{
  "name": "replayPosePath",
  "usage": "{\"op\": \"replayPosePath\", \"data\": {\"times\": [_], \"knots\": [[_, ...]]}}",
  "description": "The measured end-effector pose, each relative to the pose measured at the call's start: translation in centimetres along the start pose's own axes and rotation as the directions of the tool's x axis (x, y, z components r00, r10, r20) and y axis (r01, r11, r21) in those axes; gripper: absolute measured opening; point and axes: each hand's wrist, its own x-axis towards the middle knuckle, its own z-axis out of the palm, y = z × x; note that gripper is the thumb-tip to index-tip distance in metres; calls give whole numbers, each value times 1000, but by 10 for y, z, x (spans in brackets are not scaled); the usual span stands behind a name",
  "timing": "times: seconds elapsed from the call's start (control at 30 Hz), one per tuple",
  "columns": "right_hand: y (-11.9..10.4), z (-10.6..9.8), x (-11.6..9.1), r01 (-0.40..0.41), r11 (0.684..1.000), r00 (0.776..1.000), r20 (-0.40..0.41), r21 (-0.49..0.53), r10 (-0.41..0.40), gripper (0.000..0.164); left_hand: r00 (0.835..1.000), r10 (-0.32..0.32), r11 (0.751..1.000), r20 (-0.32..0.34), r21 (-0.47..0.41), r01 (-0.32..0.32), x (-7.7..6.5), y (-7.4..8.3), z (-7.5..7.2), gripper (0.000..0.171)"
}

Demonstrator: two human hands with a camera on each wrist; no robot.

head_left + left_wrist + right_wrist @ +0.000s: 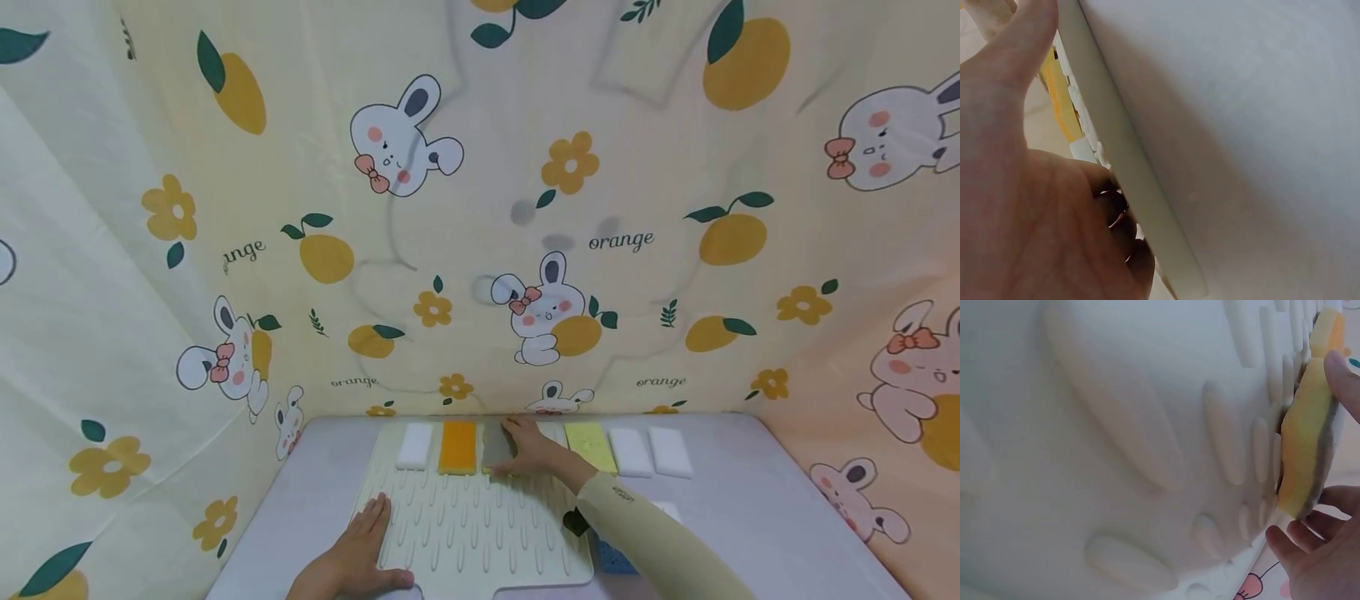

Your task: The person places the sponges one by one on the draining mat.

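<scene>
A pale ridged drying mat point(465, 533) lies on the table. At its far edge my right hand point(536, 450) grips a sponge point(497, 446) with a grey top layer. In the right wrist view the sponge point(1310, 437) shows yellow foam under the grey, with the thumb at one end and the fingertips at the other. My left hand point(348, 546) rests on the mat's near left edge, fingers straight, thumb spread along the front. Left of the grey sponge stand an orange sponge point(457, 447) and a white sponge point(415, 446).
Right of my right hand lie a yellow sponge point(591, 447) and two white blocks point(630, 452), in line with the others. A blue sponge point(617, 560) sits beside the mat, partly under the right forearm. A printed curtain point(480, 208) encloses the table point(750, 517).
</scene>
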Motion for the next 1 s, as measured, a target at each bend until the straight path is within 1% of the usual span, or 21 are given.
{"op": "replayPosePath", "data": {"times": [0.13,0.3,0.47,0.63,0.77,0.87,1.0], "knots": [[1,-2,-3,9,1000,1000,-2,8,-9,116,1000,-10,1000,8,-10,10,-1,3,-2,133],[5,-4,-8,25,1000,1000,-7,10,-25,118,1000,0,1000,3,2,0,-2,4,-4,133],[13,-7,-16,29,1000,999,-16,8,-29,116,1000,0,1000,4,-2,0,-1,3,-2,134],[22,-11,-27,37,999,999,-27,0,-37,114,1000,-12,1000,9,-13,12,2,-1,2,135],[28,-15,-37,0,1000,1000,-30,1,0,114,1000,-14,1000,9,-17,14,2,-1,2,134],[31,-21,-43,-40,999,999,-36,4,41,114,1000,0,1000,2,-17,0,1,0,1,133],[35,-29,-51,-50,998,998,-47,25,51,113,1000,16,1000,-5,-2,-16,-1,-1,1,133]]}}
